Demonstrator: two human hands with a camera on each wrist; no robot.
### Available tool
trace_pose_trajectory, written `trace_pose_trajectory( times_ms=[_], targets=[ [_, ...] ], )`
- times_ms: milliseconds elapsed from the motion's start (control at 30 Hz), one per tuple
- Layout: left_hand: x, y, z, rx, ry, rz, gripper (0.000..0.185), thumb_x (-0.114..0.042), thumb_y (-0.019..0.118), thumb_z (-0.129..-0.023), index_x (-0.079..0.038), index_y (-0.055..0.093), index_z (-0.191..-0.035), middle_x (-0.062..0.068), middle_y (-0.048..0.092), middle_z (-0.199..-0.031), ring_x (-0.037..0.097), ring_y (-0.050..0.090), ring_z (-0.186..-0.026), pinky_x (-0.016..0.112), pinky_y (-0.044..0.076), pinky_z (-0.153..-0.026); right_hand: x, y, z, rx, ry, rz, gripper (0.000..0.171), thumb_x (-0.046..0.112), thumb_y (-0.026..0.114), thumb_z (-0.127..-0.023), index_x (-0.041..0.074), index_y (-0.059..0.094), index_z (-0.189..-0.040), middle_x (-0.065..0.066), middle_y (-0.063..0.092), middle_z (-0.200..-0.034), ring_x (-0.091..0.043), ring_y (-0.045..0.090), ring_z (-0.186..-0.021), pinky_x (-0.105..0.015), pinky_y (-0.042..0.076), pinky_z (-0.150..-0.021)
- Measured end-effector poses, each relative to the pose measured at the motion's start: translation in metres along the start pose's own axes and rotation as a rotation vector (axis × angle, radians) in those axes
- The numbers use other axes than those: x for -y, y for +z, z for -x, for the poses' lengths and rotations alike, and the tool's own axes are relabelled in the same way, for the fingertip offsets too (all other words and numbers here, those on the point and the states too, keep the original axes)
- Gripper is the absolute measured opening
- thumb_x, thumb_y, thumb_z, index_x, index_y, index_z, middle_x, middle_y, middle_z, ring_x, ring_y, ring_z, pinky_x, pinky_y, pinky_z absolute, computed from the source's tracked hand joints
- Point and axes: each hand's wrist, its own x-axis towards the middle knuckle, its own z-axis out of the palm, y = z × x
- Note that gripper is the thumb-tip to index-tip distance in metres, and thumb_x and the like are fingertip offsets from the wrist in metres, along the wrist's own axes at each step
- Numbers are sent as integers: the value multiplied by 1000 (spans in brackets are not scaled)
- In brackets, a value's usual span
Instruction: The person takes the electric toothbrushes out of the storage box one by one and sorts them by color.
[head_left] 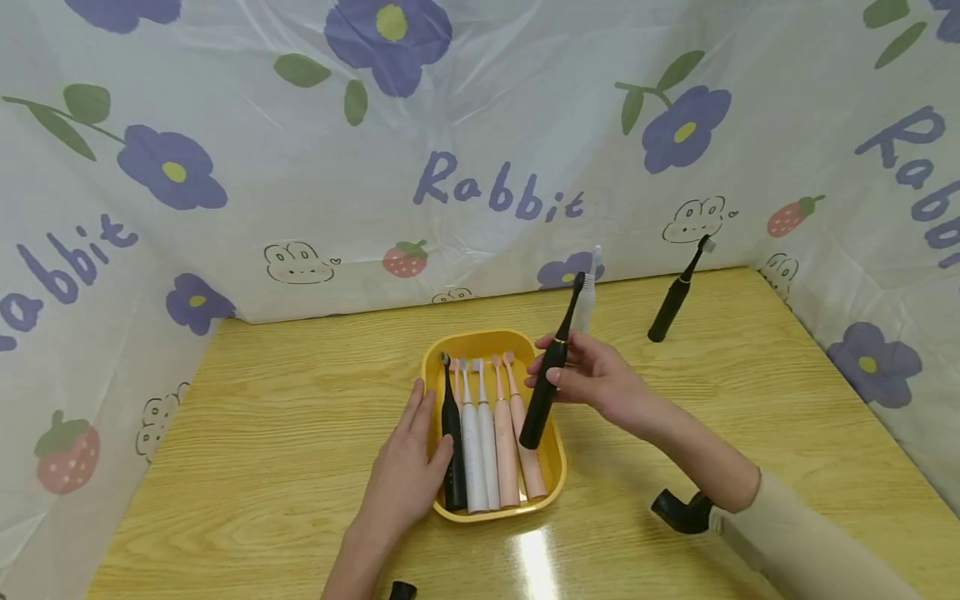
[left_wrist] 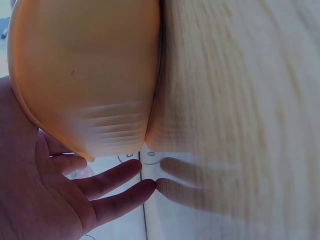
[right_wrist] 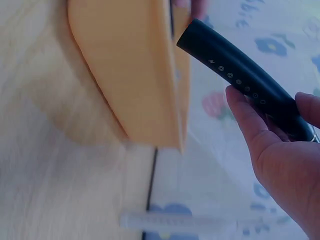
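Nearest, at the table's (head_left: 247, 467) near edge, two small black bits: one at the bottom middle (head_left: 402, 591), one by the right sleeve (head_left: 681, 510). Bare wood to the left of the left hand, wide and open out to the cloth wall.

Next, left hand (head_left: 406, 475) flat on the table against the tray's (head_left: 491, 341) left rim, fingers straight and close together, thumb lying over the rim by the black brush inside. From the left wrist view, fingers (left_wrist: 118, 178) straight along the tray's outer wall (left_wrist: 85, 75), tips just off the wood (left_wrist: 240, 100).

Yellow tray mid-table, long side running near to far, near rim well back from the table edge. Inside, five brushes side by side, heads far: a black one (head_left: 452, 442) at left, two white (head_left: 472, 450), two pink (head_left: 517, 446) at right. Little free room between them; a narrow gap along the right wall.

Right hand (head_left: 596, 379) just right of the tray, above its right rim, fingers and thumb curled round a black toothbrush (head_left: 551, 371). Held tilted, base low over the tray's right side, bristle head up and far. From the right wrist view, handle (right_wrist: 240, 75) with a row of small marks, base end just past the tray's rim (right_wrist: 172, 75), fingers (right_wrist: 247, 120) clamped on it.

Farther back, open wood right of the hand. A white brush (head_left: 587, 292) standing behind the held head, near the far edge. A black brush (head_left: 675, 296) standing farther right, leaning, close to the cloth wall (head_left: 480, 125). Far-left table bare up to the cloth.
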Motion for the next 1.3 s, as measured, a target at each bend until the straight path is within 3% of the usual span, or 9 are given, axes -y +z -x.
trace_pose_trajectory(
  times_ms=[233, 400, 767, 1067, 1167, 1300],
  targets=[
    [0, 0, 0, -8, 10, -7, 69, -25, 59, -102, -2, 31, -161, 10, 16, -170, 41, 37, -144, 60, 39, -110, 6, -34, 18, -120, -13, 81, 42, 1, 53, -104, -9, 40, -142, -29, 58, -127, -24, 69, -114, -42, 57, -91],
    [-2, -1, -1, -3, 19, -6, 68, -24, 59, -102, -1, 31, -160, 11, 16, -170, 41, 37, -144, 60, 39, -109, 3, -57, 31, -192, -3, 133, 38, 3, 55, -105, -6, 43, -140, -17, 64, -122, -19, 70, -111, -37, 58, -89],
    [-1, -4, 0, 6, 8, -6, 68, -25, 58, -102, -2, 30, -161, 11, 16, -170, 39, 35, -146, 58, 38, -111, -8, -100, 42, -305, 20, 113, 29, 5, 56, -105, 4, 48, -133, -9, 67, -118, -13, 70, -109, -32, 58, -87],
    [0, -2, 1, 10, 8, -1, 68, -25, 58, -102, -1, 31, -160, 11, 17, -170, 38, 34, -146, 58, 38, -111, -19, -130, 45, -381, -27, 131, 29, 3, 56, -105, 2, 48, -132, -4, 68, -114, -10, 71, -104, -28, 59, -83],
    [0, -2, 0, 4, 15, -2, 68, -24, 58, -102, -1, 31, -160, 11, 16, -170, 39, 35, -146, 58, 39, -111, -22, -137, 46, -428, -50, 221, 32, 0, 54, -105, -6, 45, -135, -1, 66, -111, -5, 69, -101, -24, 58, -82],
    [0, -2, 0, -3, 19, 0, 68, -23, 59, -102, -1, 31, -160, 10, 15, -170, 39, 36, -146, 58, 39, -110, -26, -140, 44, -526, -36, 478, 36, 2, 52, -106, -12, 42, -137, -9, 65, -114, 6, 64, -97, -16, 55, -81]
  ],
)
